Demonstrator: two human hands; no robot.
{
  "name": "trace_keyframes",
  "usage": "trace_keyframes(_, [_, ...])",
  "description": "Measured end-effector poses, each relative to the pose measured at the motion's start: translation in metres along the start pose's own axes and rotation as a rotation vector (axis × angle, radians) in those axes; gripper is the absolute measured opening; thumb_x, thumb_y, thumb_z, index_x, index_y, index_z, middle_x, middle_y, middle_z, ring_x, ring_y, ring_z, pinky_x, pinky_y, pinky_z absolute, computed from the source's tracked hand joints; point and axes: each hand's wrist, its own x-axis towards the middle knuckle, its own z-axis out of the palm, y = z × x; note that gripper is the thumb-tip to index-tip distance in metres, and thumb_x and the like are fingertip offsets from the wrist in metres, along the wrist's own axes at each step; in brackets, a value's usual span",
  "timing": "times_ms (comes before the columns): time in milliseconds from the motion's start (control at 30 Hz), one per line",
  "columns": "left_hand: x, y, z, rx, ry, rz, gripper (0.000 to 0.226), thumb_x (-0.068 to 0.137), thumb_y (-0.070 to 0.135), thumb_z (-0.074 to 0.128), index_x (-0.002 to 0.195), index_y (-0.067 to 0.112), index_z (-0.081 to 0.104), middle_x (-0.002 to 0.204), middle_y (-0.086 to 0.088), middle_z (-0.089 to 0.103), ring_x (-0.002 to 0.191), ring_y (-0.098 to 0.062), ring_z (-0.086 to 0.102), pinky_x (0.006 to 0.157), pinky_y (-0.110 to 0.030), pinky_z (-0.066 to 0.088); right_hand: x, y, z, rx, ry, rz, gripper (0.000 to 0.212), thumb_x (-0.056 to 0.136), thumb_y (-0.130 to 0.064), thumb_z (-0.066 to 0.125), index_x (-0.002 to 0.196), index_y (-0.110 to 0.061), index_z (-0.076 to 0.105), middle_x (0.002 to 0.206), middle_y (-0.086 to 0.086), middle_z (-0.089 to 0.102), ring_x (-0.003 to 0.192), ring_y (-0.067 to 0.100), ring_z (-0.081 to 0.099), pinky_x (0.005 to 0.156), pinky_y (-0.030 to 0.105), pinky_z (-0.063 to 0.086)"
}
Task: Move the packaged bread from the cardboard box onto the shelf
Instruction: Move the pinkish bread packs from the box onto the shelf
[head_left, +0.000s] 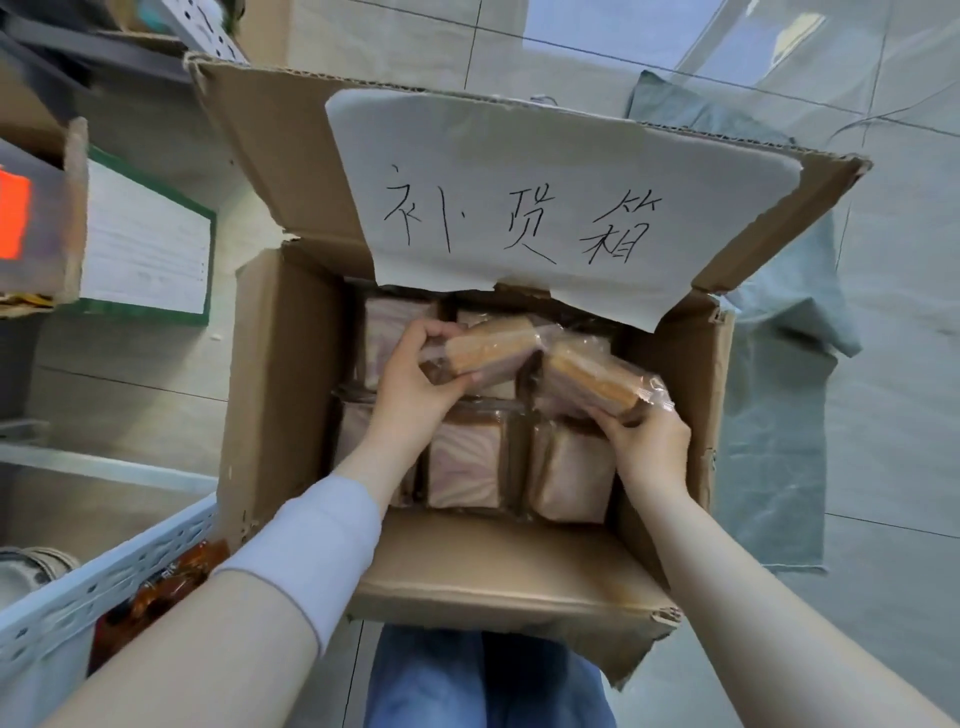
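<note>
An open cardboard box (280, 395) stands on the floor in front of me, with several clear-wrapped bread packs (465, 462) lying flat inside. My left hand (410, 374) grips one bread pack (493, 345) lifted above the others. My right hand (649, 447) pinches a second bread pack (592, 382) by its lower right end, tilted and touching the first. The shelf (98, 577), pale perforated metal, runs along the left edge of the view.
The box's far flap (519, 197) stands up with a handwritten white paper on it. Dark orange packets (161, 587) lie under the shelf rail at lower left. A green-edged sheet (150, 244) leans at left. A grey-green cloth (779, 415) lies on the tile floor at right.
</note>
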Motion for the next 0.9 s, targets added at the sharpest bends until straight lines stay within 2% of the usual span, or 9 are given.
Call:
trace_keyframes(100, [-0.027,0.021,-0.011,-0.044,0.078,0.099,0.047,0.066,0.007,0.079,0.089,0.039,0.052,0.101,0.018,0.062,0.097,0.004,0.058,0.077,-0.006,0.045,-0.021,-0.003,-0.016,0.065,0.042,-0.145,0.024,0.075,-0.021,0.075,0.090,-0.026,0.056,0.076,-0.011,0.060,0.071,0.010,0.053,0.056,0.009,0.033])
trace_keyframes(233, [-0.077,0.055,-0.033,-0.117,0.190,0.199,0.045,0.067,0.009,0.078,0.090,0.038,0.053,0.088,0.025,0.063,0.084,0.010,0.059,0.071,-0.007,0.044,-0.055,-0.013,-0.040,0.123,-0.001,-0.194,0.026,0.072,-0.020,0.078,0.083,-0.020,0.054,0.067,-0.017,0.052,0.061,0.000,0.050,0.052,0.000,0.036])
trace_keyframes(333, [-0.131,0.077,-0.060,-0.256,0.331,0.174,0.039,0.070,0.016,0.077,0.094,0.035,0.053,0.089,0.015,0.063,0.083,0.006,0.062,0.076,-0.014,0.048,-0.092,-0.018,-0.064,0.185,-0.180,-0.239,0.031,0.073,-0.016,0.077,0.073,-0.030,0.048,0.068,-0.009,0.051,0.063,0.006,0.048,0.052,0.003,0.038])
trace_keyframes(433, [-0.202,0.101,-0.091,-0.480,0.491,0.128,0.028,0.080,0.016,0.069,0.096,0.031,0.052,0.095,0.009,0.065,0.096,-0.009,0.063,0.088,-0.035,0.051,-0.144,-0.023,-0.092,0.268,-0.376,-0.222,0.027,0.074,-0.017,0.077,0.088,-0.029,0.058,0.079,-0.009,0.062,0.072,0.008,0.057,0.063,0.017,0.045])
trace_keyframes(467, [-0.230,0.112,-0.103,-0.567,0.535,0.138,0.026,0.083,0.011,0.065,0.097,0.028,0.052,0.096,0.007,0.065,0.097,-0.012,0.063,0.087,-0.036,0.052,-0.164,-0.026,-0.101,0.279,-0.427,-0.226,0.031,0.073,-0.019,0.078,0.096,-0.027,0.059,0.083,-0.009,0.064,0.074,0.008,0.060,0.062,0.017,0.046])
trace_keyframes(567, [-0.325,0.144,-0.143,-0.652,0.669,0.185,0.023,0.085,0.006,0.061,0.093,0.025,0.052,0.090,0.010,0.065,0.086,-0.007,0.064,0.076,-0.027,0.052,-0.236,-0.043,-0.133,0.266,-0.564,-0.297,0.039,0.072,-0.022,0.078,0.106,-0.024,0.060,0.087,-0.006,0.069,0.076,0.009,0.065,0.051,0.011,0.047])
trace_keyframes(633, [-0.394,0.161,-0.171,-0.647,0.735,0.220,0.022,0.085,0.006,0.062,0.091,0.025,0.054,0.090,0.009,0.065,0.087,-0.008,0.062,0.079,-0.029,0.049,-0.287,-0.059,-0.153,0.256,-0.644,-0.352,0.039,0.071,-0.022,0.078,0.106,-0.026,0.061,0.090,-0.004,0.071,0.079,0.011,0.067,0.053,0.012,0.049])
trace_keyframes(733, [-0.496,0.180,-0.212,-0.633,0.841,0.276,0.021,0.085,0.004,0.061,0.086,0.025,0.056,0.080,0.013,0.070,0.079,-0.004,0.064,0.067,-0.021,0.052,-0.368,-0.089,-0.173,0.216,-0.736,-0.464,0.041,0.067,-0.023,0.080,0.104,-0.021,0.063,0.088,-0.005,0.072,0.078,0.007,0.068,0.058,0.012,0.050])
trace_keyframes(900, [-0.650,0.188,-0.280,-0.602,1.065,0.342,0.019,0.083,0.004,0.062,0.083,0.023,0.060,0.076,0.014,0.069,0.072,0.000,0.065,0.063,-0.018,0.051,-0.505,-0.136,-0.179,0.187,-0.922,-0.635,0.039,0.059,-0.027,0.079,0.093,-0.014,0.068,0.081,-0.002,0.074,0.071,0.010,0.068,0.065,0.019,0.055])
